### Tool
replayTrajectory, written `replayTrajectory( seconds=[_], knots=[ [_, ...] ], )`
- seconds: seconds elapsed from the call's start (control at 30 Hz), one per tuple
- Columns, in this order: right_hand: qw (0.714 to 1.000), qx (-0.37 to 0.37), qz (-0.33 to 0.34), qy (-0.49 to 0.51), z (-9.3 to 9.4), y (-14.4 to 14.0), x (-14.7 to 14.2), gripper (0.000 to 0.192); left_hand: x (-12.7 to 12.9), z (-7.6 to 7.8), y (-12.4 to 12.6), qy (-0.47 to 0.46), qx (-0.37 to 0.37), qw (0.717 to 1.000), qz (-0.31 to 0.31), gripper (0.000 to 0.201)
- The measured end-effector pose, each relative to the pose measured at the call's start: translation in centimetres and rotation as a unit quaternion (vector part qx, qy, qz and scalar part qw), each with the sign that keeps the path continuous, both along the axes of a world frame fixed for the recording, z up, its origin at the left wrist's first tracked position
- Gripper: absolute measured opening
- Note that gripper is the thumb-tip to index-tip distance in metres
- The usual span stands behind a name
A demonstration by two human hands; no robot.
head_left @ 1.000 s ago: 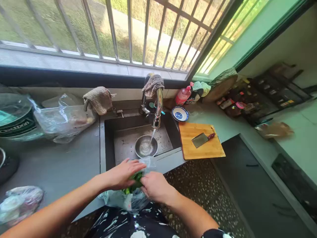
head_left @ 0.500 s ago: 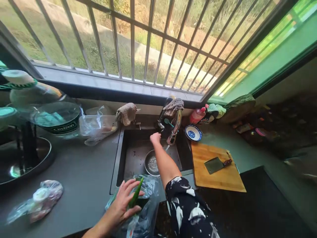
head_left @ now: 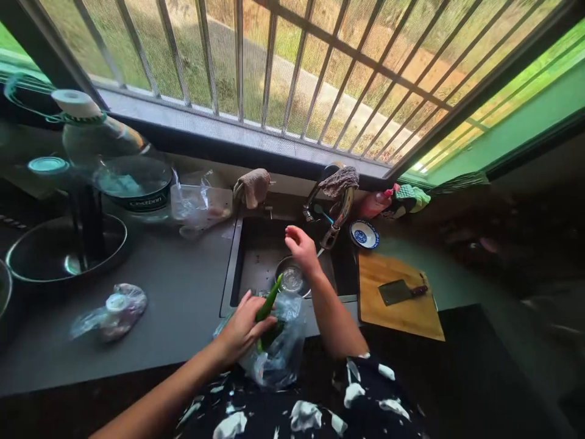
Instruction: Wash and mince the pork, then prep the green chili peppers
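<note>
A long green chili pepper (head_left: 270, 299) is gripped between the thumb and fingers of my left hand (head_left: 249, 323), tip pointing up and away. Beneath that hand a clear plastic bag (head_left: 286, 347) hangs at the sink's front edge, with more green inside. My right hand (head_left: 302, 247) is over the sink (head_left: 256, 256), fingers loosely bent and apart from the thumb, nothing visible in them. Below it, partly hidden by the forearm, a round metal bowl (head_left: 291, 279) sits in the sink with water in it. Water runs from the faucet (head_left: 333, 235) just right of the hand.
Right of the sink, a cleaver (head_left: 397, 291) lies on a wooden cutting board (head_left: 402, 320). A blue-and-white bowl (head_left: 364, 234) stands behind it. On the left are a tied plastic bag (head_left: 119, 312), a large water bottle (head_left: 132, 177) and a pan (head_left: 36, 268). A barred window is behind.
My right hand has drawn back from the rear of the sink toward me, its fist loosening. My left hand still holds the pepper, now nearer the bowl. The view has shifted.
</note>
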State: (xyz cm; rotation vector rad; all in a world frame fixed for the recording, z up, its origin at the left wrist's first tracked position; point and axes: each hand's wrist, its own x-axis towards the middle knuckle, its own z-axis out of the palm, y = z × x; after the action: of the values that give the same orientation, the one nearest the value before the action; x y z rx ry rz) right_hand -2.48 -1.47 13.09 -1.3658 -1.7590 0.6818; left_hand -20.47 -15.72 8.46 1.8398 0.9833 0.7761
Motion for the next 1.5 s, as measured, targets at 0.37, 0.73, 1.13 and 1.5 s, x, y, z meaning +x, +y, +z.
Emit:
replayTrajectory(
  seconds=[0.37, 0.73, 1.13, 1.5],
  knots=[
    [0.984, -0.105, 0.145, -0.016, 0.9, -13.9, 1.0, 0.019, 4.2, 2.8, 1.5, -0.372, -0.220, 0.884, 0.177, 0.056],
    [0.988, -0.092, 0.109, -0.066, 0.6, -12.6, 2.7, 0.016, 2.5, 5.2, 3.1, 0.317, 0.292, 0.902, -0.031, 0.024],
    [0.935, -0.247, 0.249, 0.055, -1.1, -13.5, 6.4, 0.025, 3.2, 7.9, 3.8, 0.282, 0.242, 0.922, -0.113, 0.033],
    [0.907, -0.184, 0.104, -0.365, -13.7, -15.0, 0.8, 0.027, 5.3, -6.0, 1.2, 0.413, 0.082, 0.903, -0.089, 0.022]
  ],
)
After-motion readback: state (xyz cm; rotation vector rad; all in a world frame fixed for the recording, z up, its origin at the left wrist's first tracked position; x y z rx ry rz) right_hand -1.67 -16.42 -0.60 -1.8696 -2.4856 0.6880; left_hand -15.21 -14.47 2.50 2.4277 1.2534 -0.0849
